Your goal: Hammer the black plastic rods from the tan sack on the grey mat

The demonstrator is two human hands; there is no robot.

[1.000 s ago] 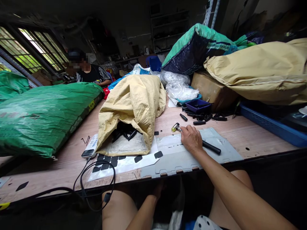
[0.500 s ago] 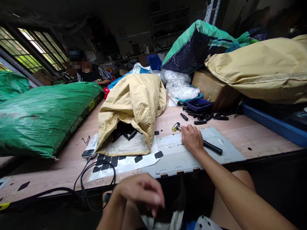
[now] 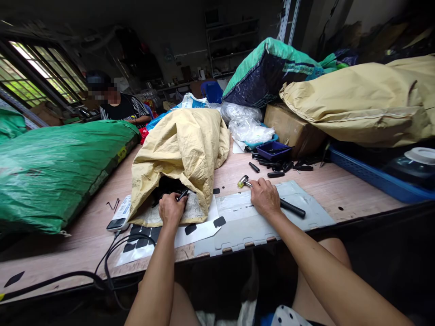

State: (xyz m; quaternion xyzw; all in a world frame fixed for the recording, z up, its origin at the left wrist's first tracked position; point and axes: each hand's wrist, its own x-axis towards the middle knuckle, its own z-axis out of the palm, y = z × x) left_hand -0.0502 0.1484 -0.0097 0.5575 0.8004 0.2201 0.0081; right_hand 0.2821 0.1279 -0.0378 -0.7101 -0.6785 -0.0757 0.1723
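My left hand point(image 3: 171, 209) reaches into the open mouth of a tan woven sack point(image 3: 183, 149) lying on the wooden table point(image 3: 343, 185). Its fingers are closed on a small black part point(image 3: 182, 195) from the pile inside the sack. My right hand point(image 3: 264, 197) lies on a grey plastic mat point(image 3: 272, 217), wrapped round the black handle of a small hammer point(image 3: 268, 198). The hammer's yellow and metal head points up-left.
A big green sack point(image 3: 57, 167) fills the table's left. A remote and cables point(image 3: 117, 235) lie near the front edge, beside a white sheet with black stickers point(image 3: 159, 235). Loose black parts and a purple tray point(image 3: 273, 149) sit behind. Sacks, a box and blue crate stand right. A person sits far left.
My left hand came up from under the table, crossed the front edge and went into the sack's mouth, closing on a black part. The right hand has stayed on the hammer.
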